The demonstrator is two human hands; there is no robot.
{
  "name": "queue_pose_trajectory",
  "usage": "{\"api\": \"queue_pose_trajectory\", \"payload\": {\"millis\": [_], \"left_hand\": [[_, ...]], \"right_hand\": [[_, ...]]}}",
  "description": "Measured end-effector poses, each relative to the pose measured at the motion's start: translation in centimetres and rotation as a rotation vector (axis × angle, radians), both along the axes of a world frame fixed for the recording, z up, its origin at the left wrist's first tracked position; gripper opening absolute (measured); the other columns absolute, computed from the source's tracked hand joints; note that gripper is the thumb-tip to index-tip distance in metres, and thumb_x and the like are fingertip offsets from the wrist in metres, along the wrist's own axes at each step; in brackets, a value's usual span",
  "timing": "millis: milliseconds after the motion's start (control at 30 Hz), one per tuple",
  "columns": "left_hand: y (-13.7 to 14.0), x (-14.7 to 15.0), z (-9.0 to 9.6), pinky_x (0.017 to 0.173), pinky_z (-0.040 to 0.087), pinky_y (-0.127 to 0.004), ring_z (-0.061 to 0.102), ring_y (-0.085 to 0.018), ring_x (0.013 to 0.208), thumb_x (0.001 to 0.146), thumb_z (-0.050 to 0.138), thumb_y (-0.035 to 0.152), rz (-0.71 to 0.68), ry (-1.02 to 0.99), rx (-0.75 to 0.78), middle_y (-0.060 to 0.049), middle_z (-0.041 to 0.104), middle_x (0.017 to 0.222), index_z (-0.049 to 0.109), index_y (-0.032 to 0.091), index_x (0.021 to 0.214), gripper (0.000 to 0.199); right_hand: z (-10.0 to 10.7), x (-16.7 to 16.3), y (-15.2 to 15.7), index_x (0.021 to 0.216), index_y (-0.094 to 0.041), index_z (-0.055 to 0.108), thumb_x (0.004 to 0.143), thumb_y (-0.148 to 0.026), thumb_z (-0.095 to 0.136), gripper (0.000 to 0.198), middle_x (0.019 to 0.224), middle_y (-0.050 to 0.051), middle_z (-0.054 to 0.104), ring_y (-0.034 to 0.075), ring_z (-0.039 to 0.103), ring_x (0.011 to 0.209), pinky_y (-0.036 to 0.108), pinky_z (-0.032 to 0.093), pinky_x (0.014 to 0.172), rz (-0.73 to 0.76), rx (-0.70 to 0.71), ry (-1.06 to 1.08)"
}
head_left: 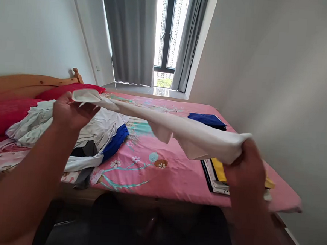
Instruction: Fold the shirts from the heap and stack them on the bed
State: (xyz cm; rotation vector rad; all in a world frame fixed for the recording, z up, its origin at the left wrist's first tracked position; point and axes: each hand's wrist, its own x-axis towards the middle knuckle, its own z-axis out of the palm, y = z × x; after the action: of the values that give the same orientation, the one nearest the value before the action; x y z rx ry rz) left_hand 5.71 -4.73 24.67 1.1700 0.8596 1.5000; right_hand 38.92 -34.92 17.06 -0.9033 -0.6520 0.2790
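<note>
A white garment (163,122), its exact kind unclear, is stretched between my two hands above the bed. My left hand (72,111) grips one end, where the cloth folds over into a loop. The other end is pinched in my right hand (244,155), a little lower and closer to me. The cloth is drawn into a long narrow band, and a loose part hangs below its middle. Beneath my right hand lies a stack of folded clothes (218,176), with yellow, white and black layers. Past my left hand is a heap of crumpled white clothes (100,129).
A pink flowered sheet (148,170) covers the bed. Folded dark blue clothing (207,120) lies toward the back right. Red pillows (8,118) rest by the wooden headboard (33,80) at left. A wall (282,79) runs along the right, and grey curtains (133,33) flank the window.
</note>
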Motion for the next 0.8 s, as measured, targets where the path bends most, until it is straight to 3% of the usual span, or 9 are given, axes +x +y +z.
{"api": "queue_pose_trajectory", "payload": {"millis": [33,100,167,267,333,433,600,800], "left_hand": [[-0.4,0.4,-2.0,0.087,0.045,-0.041,0.056,-0.019,0.105,0.091,0.027,0.031,-0.034,-0.003,-0.074,-0.004,0.062,0.106,0.047,0.005,0.114,0.040],[-2.6,1.6,-7.3,0.091,0.043,-0.036,0.053,-0.015,0.105,0.085,0.048,0.038,-0.004,0.132,-0.196,-0.005,0.058,0.116,0.044,0.010,0.120,0.045],[-6.8,3.0,-13.0,0.088,0.045,-0.033,0.054,-0.017,0.103,0.076,0.061,0.046,-0.169,0.361,-0.204,-0.006,0.057,0.118,0.046,0.014,0.120,0.057],[-14.5,4.6,-19.8,0.087,0.046,-0.035,0.056,-0.023,0.103,0.074,0.058,0.054,-0.522,0.667,-0.077,-0.008,0.062,0.112,0.058,0.016,0.109,0.052],[-18.8,5.6,-22.2,0.096,0.042,-0.038,0.053,-0.025,0.112,0.073,0.063,0.045,-0.653,0.848,0.110,-0.009,0.058,0.121,0.061,0.019,0.110,0.045],[-21.9,7.0,-23.2,0.098,0.039,-0.038,0.053,-0.025,0.111,0.074,0.061,0.034,-0.679,1.063,0.278,-0.009,0.060,0.118,0.064,0.021,0.108,0.037],[-21.5,8.5,-23.0,0.083,0.042,-0.035,0.057,-0.024,0.096,0.077,0.057,0.044,-0.660,1.346,0.269,-0.009,0.064,0.096,0.070,0.020,0.095,0.033],[-21.3,8.5,-23.5,0.076,0.040,-0.029,0.058,-0.020,0.089,0.080,0.052,0.038,-0.683,1.275,0.199,-0.006,0.065,0.090,0.071,0.020,0.083,0.027]], "right_hand": [[-2.0,-2.2,-0.3,0.085,-0.019,0.055,0.089,-0.030,0.048,0.014,0.075,-0.004,0.054,0.008,0.053,0.072,0.020,0.044,0.067,0.011,-0.028,0.008],[-7.1,-6.9,-0.4,0.081,-0.018,0.053,0.087,-0.035,0.053,0.018,0.069,-0.004,0.050,0.008,0.046,0.061,0.020,0.039,0.057,0.144,-0.256,-0.006],[-12.5,-11.1,-0.1,0.068,-0.018,0.047,0.088,-0.039,0.051,0.029,0.059,-0.005,0.040,0.007,0.038,0.055,0.020,0.034,0.052,0.295,-0.425,-0.143],[-18.9,-15.0,0.5,0.060,-0.017,0.043,0.090,-0.037,0.047,0.035,0.059,-0.004,0.039,0.009,0.035,0.058,0.021,0.033,0.055,0.363,-0.547,-0.387],[-21.5,-16.0,0.6,0.062,-0.017,0.048,0.089,-0.034,0.045,0.032,0.062,-0.002,0.047,0.010,0.039,0.060,0.022,0.035,0.057,0.377,-0.559,-0.474],[-23.6,-16.5,0.6,0.066,-0.017,0.056,0.086,-0.032,0.046,0.027,0.067,0.001,0.057,0.011,0.047,0.062,0.023,0.038,0.059,0.379,-0.558,-0.489],[-25.1,-16.6,0.1,0.068,-0.016,0.061,0.085,-0.030,0.049,0.024,0.065,0.002,0.061,0.012,0.050,0.058,0.023,0.039,0.057,0.314,-0.567,-0.426],[-24.9,-16.9,-0.4,0.072,-0.017,0.063,0.087,-0.026,0.049,0.022,0.074,0.003,0.062,0.014,0.054,0.070,0.025,0.043,0.066,0.261,-0.491,-0.432]]}}
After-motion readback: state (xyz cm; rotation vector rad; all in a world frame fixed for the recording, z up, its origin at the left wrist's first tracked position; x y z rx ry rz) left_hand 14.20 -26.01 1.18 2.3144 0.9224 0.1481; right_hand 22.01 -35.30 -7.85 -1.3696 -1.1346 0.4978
